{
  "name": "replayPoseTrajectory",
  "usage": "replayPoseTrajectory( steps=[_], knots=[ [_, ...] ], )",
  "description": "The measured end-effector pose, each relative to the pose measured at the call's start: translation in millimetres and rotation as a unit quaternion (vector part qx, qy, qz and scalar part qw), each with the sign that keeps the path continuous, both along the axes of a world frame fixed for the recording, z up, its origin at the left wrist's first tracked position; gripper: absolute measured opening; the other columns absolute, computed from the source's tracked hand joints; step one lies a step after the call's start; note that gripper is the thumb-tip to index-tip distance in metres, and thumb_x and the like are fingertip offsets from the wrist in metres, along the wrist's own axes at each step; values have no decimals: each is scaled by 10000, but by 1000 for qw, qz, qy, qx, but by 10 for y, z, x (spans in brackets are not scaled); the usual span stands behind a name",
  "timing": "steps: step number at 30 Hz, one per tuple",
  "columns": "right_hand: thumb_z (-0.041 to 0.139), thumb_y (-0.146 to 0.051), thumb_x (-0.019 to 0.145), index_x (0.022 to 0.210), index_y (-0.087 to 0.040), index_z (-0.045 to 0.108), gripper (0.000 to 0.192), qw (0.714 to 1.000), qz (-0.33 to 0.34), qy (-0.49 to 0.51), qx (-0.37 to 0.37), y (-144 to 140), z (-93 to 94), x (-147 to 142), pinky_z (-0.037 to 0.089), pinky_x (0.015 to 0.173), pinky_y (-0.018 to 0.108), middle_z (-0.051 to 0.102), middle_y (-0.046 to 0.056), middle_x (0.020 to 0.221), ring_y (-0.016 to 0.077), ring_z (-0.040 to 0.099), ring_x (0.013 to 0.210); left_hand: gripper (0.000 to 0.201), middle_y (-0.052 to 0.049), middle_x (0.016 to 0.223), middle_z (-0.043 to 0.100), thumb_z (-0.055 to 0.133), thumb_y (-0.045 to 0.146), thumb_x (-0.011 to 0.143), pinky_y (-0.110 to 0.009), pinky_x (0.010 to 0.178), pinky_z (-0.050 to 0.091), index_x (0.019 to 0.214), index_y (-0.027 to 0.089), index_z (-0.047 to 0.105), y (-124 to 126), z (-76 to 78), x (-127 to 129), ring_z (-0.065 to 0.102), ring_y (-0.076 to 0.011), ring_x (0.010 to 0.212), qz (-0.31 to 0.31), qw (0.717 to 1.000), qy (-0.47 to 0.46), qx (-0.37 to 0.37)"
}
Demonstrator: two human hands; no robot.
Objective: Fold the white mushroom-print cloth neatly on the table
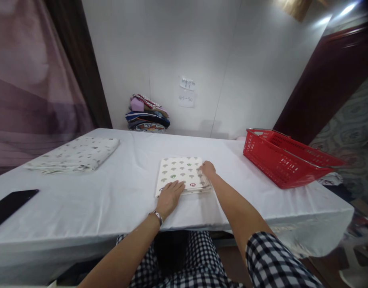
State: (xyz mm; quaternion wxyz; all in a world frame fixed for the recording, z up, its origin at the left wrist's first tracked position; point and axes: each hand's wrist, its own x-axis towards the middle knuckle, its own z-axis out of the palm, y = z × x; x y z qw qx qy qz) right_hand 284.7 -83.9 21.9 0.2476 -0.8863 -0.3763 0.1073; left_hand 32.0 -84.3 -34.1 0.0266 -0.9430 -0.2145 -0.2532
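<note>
My left hand (169,196) lies flat, fingers spread, on the near left corner of the folded mushroom-print cloth (180,173), pressing it down onto the desk (112,192) rather than closing on anything. My right hand (208,169) sits at the cloth's far right corner, its grip curled about the layered edge there — I judge it is pinching those layers, though the fingertips are partly tucked out of sight. The cloth lies straight in front of me, between my two hands, already brought down to a compact, nearly square packet with its edges mostly lined up; only the right side, under my right hand, looks a little loose and stepped. So I judge the folding itself is as good as done, and what is left is squaring that edge and smoothing the packet flat. Well off to the left of my left hand lies a larger folded cloth (74,154) with a paler, smaller print, looser and flatter than the one I hold. Well to the right of my right hand the red basket (287,160) sits on the desk corner, tilted, and I see nothing in it from here. Beyond my hands, against the wall, a stack of coloured fabrics (147,115) is piled up — apart from my work. A dark phone (10,205) rests far to my left.
</note>
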Motion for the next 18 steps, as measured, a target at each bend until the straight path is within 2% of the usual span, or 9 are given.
replayPoseTrajectory(
  steps=[9,14,18],
  knots=[
    [595,-228,696,776,-151,615,113,991,9,95,93,44,-51,144,379,545,191,619,3,682,130,576,657,409,7,1327,530,381,103,880,-419,965,394,1222,244,557,-13,27,-2,487,-243,1212,1,1000,8,1],
    [551,-161,690,761,-141,621,101,975,17,184,120,26,-44,197,401,525,184,615,2,635,116,579,606,401,7,1315,543,376,114,887,-416,961,396,1218,250,557,-18,32,4,492,-236,1208,4,1000,7,4],
    [579,-115,622,743,-149,631,136,964,19,224,141,28,-67,199,409,517,183,620,-9,632,115,575,593,398,6,1322,537,379,117,888,-421,960,393,1220,248,554,-17,30,2,486,-238,1214,3,1000,5,2]
  ],
)
